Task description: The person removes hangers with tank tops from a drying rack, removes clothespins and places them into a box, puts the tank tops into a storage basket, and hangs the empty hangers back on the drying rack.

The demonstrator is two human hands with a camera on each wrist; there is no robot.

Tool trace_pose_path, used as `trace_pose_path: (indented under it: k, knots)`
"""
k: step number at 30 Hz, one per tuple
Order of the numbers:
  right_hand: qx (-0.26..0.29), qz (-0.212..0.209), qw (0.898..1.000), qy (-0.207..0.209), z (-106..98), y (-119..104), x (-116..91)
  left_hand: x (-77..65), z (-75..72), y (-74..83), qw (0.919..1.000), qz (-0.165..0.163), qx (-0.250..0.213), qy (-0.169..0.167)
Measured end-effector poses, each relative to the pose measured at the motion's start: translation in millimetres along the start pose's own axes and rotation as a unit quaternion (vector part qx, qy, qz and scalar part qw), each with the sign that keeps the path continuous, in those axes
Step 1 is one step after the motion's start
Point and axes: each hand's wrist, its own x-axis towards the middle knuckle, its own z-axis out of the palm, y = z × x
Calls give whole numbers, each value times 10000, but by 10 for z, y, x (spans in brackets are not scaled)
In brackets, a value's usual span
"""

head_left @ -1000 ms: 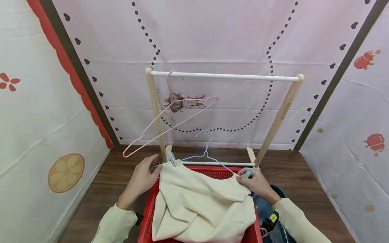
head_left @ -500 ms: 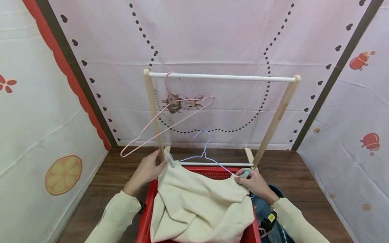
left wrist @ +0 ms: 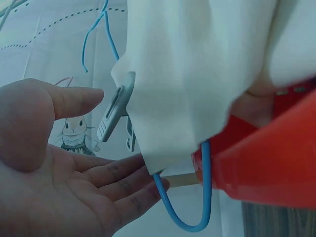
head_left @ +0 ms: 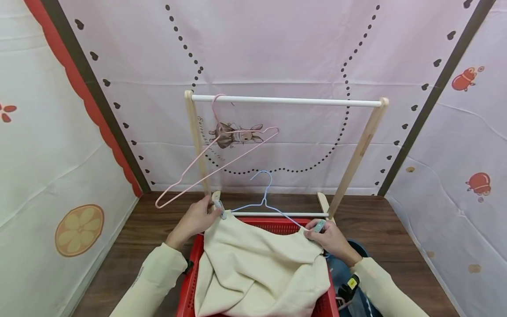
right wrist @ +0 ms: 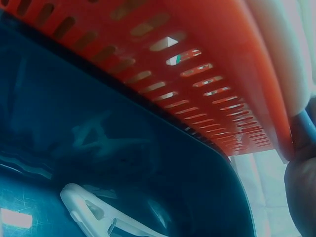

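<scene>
- Pale backdrop [head_left: 277, 57] on three sides, printed with dots, hearts, fruit and a rabbit, with dark strips running up the corners.
- Below it, a dark wood-grain table [head_left: 408, 251].
- Rack [head_left: 285, 101] standing on that: light wood legs, white rail up top, another white bar down low.
- Red basket [head_left: 188, 286] on the near side of the rack, slotted walls.
- Cream cloth [head_left: 261, 273], draped over the basket, top edge pulled out between the two hands.
- Blue tub [head_left: 338, 269], right beside the basket, partly hidden by the right arm. From the right wrist you can see a white plastic piece [right wrist: 94, 212] lying in it.
- Pink hanger [head_left: 225, 166], hooked over the top rail near its left end, hanging at an angle, nothing on it.
- Blue hanger [head_left: 264, 198], in the cloth with hook and shoulders showing above the neckline; its end loop pokes out past the cloth in the left wrist view.
- Left hand [head_left: 198, 219]: fingers pretty straight and close together, tips behind the cloth's edge, thumb held well away from them and just beside the clip. Not pinching anything.
- Right hand [head_left: 326, 237]: thumb and fingers pinching the cloth's other top corner. Can't tell if they're squeezing the clip there too.
- Left clip [head_left: 219, 208], pale grey, biting the cloth's left corner.
- Right clip [head_left: 319, 226], bluish, poking up between the right fingers; its bite is hidden.
</scene>
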Motion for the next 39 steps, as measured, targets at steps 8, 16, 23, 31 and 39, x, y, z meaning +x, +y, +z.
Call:
trace_pose_path:
  k: [8,16,23,31,39]
  knots:
    - [-7,7,10000,12,9,-10,2,28,14,44,9998,-143,13,-153]
    - [-41,-147,9999,-35,15,-14,9,41,38,69,9991,-113,-361,184]
    - [-84,-17,10000,-2,1,-7,9,42,54,101,9967,29,-555,600]
    - [-147,70,9998,-77,-5,-26,11,3,3,112,9943,202,-777,706]
    - [-218,180,9996,64,41,-64,23,-24,-20,110,9941,239,-801,688]
